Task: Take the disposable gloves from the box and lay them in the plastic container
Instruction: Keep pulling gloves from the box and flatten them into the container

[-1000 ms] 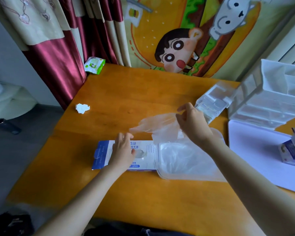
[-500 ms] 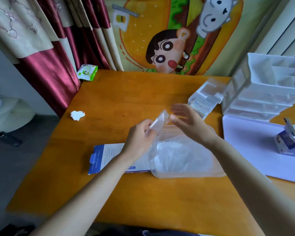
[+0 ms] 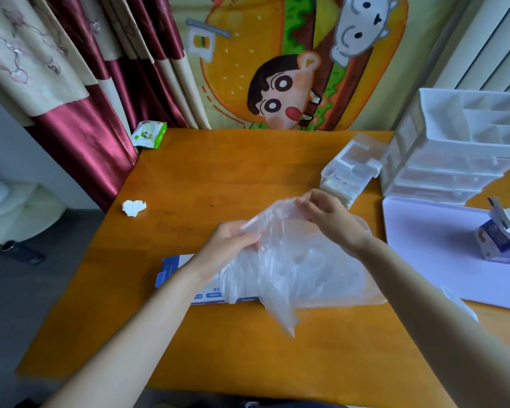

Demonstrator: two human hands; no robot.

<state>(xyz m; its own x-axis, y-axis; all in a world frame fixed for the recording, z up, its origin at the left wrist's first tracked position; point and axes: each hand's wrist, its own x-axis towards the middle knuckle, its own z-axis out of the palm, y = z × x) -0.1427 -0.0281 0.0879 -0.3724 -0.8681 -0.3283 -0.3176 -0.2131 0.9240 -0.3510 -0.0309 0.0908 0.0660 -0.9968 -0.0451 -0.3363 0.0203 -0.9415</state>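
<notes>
A clear disposable glove (image 3: pixel 280 269) hangs spread out between my two hands above the table. My left hand (image 3: pixel 227 245) pinches its left upper edge and my right hand (image 3: pixel 330 216) pinches its right upper edge. Behind and under the glove lies the shallow clear plastic container (image 3: pixel 368 287), largely veiled by the film. The flat blue and white glove box (image 3: pixel 174 269) lies flat on the table to the left of the container, partly covered by my left forearm and the glove.
The orange wooden table (image 3: pixel 218 178) carries a crumpled tissue (image 3: pixel 133 207), a green wipes pack (image 3: pixel 148 134), small clear boxes (image 3: pixel 351 169), a white drawer organiser (image 3: pixel 454 148), a white sheet (image 3: pixel 430 248) and a small blue carton (image 3: pixel 498 240).
My left hand left the box and took the glove's edge. Both hands have drawn apart and lifted, so the glove now hangs spread open over the container.
</notes>
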